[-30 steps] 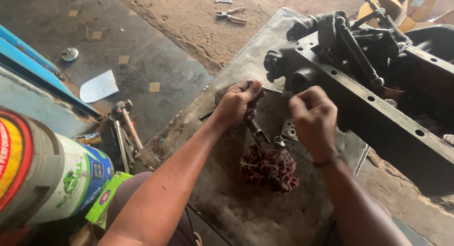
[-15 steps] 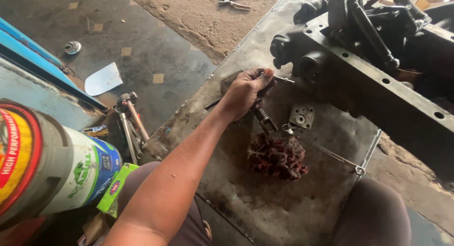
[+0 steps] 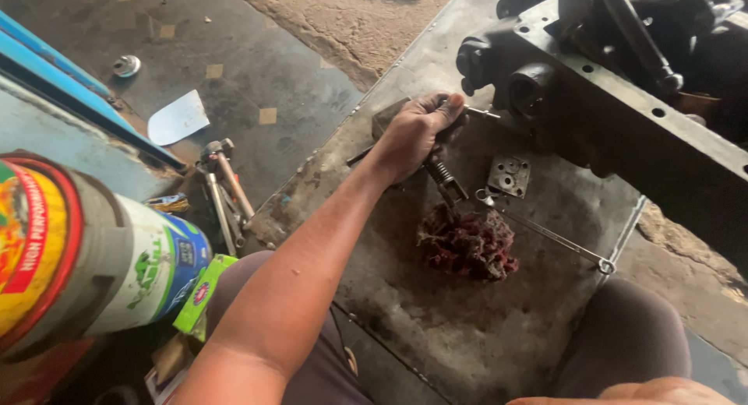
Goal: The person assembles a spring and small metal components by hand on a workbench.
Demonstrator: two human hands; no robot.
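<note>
My left hand (image 3: 413, 134) is closed around a slim metal part with a coil spring (image 3: 446, 177), right beside the round bore of a dark, greasy machine housing (image 3: 623, 101). A thin rod (image 3: 485, 114) sticks out past my fingers towards the housing. A small square plate with holes (image 3: 508, 175) lies just right of the hand. Below it lie a long spanner (image 3: 549, 240) and a wad of dark red cotton waste (image 3: 467, 245). Only a strip of skin at the bottom edge (image 3: 662, 391) may be my right hand; its fingers are hidden.
Everything lies on a stained metal sheet (image 3: 483, 335) between my knees. At the left stand a large printed can (image 3: 86, 249), a green box (image 3: 204, 292) and long-handled tools (image 3: 222, 191). A white scrap (image 3: 178, 118) and a round cap (image 3: 126, 65) lie on the floor.
My right hand has left the spot next to my left hand and dropped out of the work area. My left hand keeps its grip by the housing.
</note>
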